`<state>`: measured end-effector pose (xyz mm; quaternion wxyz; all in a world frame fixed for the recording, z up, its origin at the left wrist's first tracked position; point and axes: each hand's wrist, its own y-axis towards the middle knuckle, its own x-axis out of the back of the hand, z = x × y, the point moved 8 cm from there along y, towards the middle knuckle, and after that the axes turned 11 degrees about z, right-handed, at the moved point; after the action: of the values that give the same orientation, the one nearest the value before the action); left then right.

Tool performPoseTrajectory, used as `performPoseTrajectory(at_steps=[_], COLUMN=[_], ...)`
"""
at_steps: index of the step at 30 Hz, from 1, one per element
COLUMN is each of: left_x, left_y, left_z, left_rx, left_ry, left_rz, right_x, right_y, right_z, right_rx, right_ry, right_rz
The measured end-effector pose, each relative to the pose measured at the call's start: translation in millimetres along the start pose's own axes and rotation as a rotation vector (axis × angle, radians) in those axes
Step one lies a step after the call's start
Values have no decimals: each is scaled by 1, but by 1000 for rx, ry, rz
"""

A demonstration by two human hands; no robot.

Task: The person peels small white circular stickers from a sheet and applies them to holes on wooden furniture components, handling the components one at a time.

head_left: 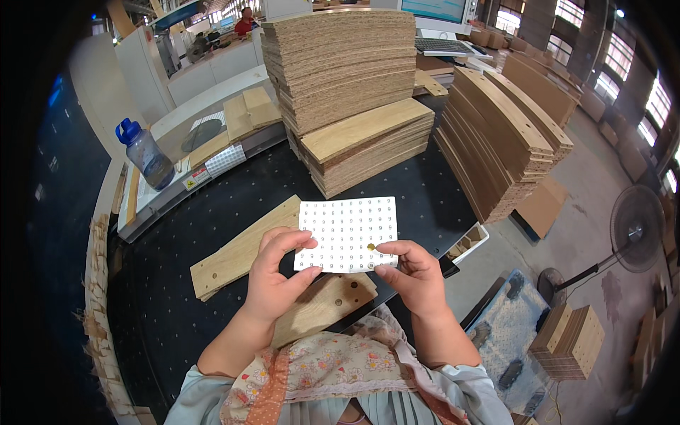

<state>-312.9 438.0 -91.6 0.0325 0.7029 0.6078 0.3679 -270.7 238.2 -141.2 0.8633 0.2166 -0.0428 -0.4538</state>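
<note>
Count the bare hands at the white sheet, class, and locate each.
2: the left hand at the lower left side of the white sheet, the right hand at its lower right corner. Neither is hidden.

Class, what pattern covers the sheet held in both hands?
The sheet bears rows of small dark marks on white; best seen in the head view.

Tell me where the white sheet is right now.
In the head view, the white sheet is near the centre, above the black table, held at its left side by the left grip and at its right by the right grip.
</note>
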Motion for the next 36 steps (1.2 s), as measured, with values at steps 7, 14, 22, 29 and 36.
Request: performPoseTrajectory(at_steps=[7, 14, 22, 29, 36], left_x=[-6, -37, -38, -30, 36], left_y=[1, 16, 15, 13, -15], left_z=[-41, -59, -53, -46, 39], left_rx=[-149, -224, -212, -179, 81], left_ry=[563, 617, 565, 464, -560], left_rz=[-80, 86, 105, 77, -311], right_x=[-7, -21, -24, -25, -16], right_y=[1, 3, 3, 2, -2], right_z=[0, 4, -12, -14, -15], right_rx=[-22, -51, -151, -188, -129], right_ry=[-140, -289, 149, -15, -14], right_rz=[-36, -57, -17, 3, -64])
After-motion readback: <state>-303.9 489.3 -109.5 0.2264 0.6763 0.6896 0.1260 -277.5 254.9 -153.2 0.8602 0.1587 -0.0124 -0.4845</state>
